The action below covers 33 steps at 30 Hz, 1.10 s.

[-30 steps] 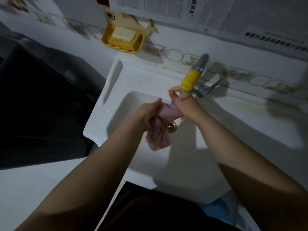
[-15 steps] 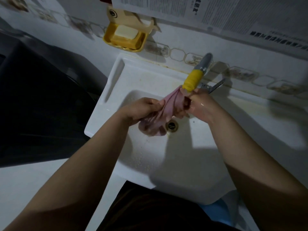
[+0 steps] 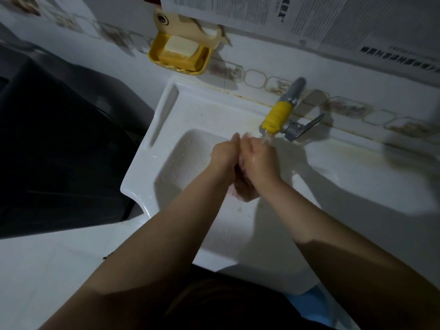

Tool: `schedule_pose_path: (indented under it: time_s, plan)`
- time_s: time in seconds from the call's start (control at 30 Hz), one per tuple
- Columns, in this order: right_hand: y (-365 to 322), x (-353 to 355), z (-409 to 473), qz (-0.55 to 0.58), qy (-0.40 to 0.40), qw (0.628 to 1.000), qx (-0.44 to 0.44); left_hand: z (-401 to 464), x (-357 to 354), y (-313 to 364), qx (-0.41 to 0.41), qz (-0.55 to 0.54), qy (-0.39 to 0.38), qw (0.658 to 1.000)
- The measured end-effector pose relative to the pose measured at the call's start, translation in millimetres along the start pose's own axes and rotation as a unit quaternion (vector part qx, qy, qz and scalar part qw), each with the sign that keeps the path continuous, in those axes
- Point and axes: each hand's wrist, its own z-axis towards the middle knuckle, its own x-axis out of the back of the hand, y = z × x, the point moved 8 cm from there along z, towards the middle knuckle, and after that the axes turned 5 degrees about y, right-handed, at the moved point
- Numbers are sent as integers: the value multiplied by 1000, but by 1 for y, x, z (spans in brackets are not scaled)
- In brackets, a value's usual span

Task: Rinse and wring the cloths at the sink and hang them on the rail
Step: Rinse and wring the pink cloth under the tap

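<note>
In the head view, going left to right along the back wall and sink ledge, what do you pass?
Yellow soap dish holding a pale soap bar → yellow sleeve on the tap spout → metal tap lever. Both hands and the cloth overlap below the spout, so they are left out.

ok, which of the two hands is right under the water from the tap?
The right hand: the stream from the yellow-tipped tap lands by its fingers, while the left hand sits beside it, farther from the spout.
</note>
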Motion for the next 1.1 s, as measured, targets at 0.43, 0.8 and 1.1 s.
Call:
schedule_pose_path:
  time_s: [0.43,0.8,1.1]
  plan:
    - [11,9,12,-188,23,981,32,-16,-15,-14,79,20,-88,993]
    - [59,-17,-10,275,-232,918,-167,-18,8,11,75,42,-323,943]
    - [34,-2,-2,360,-137,878,-283,-7,13,2,-130,235,-249,930]
